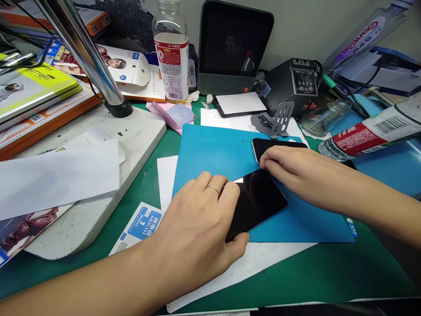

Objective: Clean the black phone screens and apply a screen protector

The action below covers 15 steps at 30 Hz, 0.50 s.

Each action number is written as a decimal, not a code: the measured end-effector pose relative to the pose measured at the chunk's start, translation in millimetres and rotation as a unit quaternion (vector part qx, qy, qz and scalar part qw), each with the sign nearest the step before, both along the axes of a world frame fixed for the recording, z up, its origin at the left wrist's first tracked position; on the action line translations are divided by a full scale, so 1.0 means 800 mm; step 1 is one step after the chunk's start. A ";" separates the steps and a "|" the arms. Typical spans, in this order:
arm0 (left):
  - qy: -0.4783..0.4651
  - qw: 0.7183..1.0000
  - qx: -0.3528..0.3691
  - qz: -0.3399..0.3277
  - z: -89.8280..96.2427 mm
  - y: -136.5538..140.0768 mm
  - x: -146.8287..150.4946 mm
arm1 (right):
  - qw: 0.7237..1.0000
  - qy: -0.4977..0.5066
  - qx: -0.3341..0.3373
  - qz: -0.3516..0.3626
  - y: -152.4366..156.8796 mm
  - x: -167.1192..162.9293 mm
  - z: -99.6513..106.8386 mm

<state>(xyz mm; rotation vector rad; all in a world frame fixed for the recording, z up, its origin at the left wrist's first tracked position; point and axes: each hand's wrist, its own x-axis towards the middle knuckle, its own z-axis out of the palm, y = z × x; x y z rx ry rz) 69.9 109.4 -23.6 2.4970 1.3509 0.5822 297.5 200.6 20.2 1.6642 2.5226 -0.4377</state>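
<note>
A black-screened smartphone [259, 199] lies face up on a blue mat [210, 145]. My left hand [205, 219], a ring on one finger, grips the phone's left end, with the thumb along its near edge and the fingers over its far edge. At the phone's far right corner is my right hand [289, 171], its fingers curled and pinched together. Whatever those fingertips may hold is hidden. Just beyond, a second phone [272, 145] with a light-coloured frame lies partly under my right hand. A wipes packet [141, 224] sits left of the mat.
A lamp's white base [141, 131] carries papers and boxes on the left. Behind the mat stand a labelled bottle [171, 57], a dark display [235, 44] and a black device [292, 83]. A metal phone stand [281, 120], glass jar [325, 116] and tilted bottle [368, 131] crowd the right.
</note>
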 end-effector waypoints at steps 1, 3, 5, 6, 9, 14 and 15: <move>0.001 1.000 0.000 0.000 0.000 0.000 0.000 | 1.000 0.000 0.000 -0.001 0.000 0.000 0.000; 0.002 1.000 0.000 -0.001 0.001 0.000 0.000 | 1.000 -0.003 0.000 -0.001 0.000 0.000 0.000; 0.002 1.000 0.001 0.000 0.001 0.001 0.000 | 1.000 -0.006 0.000 -0.001 0.000 0.000 0.000; 0.003 1.000 0.002 0.000 0.001 0.000 -0.001 | 1.000 -0.008 0.002 -0.001 0.000 0.000 0.000; 0.006 1.000 0.002 -0.001 0.000 -0.001 -0.002 | 1.000 -0.012 0.006 0.001 0.002 -0.001 -0.001; 0.005 1.000 0.001 -0.003 0.001 -0.002 -0.002 | 1.000 -0.021 0.004 0.007 0.003 -0.004 0.001; 0.005 1.000 -0.001 -0.004 0.001 -0.002 -0.002 | 1.000 -0.023 0.002 0.009 0.003 -0.004 0.002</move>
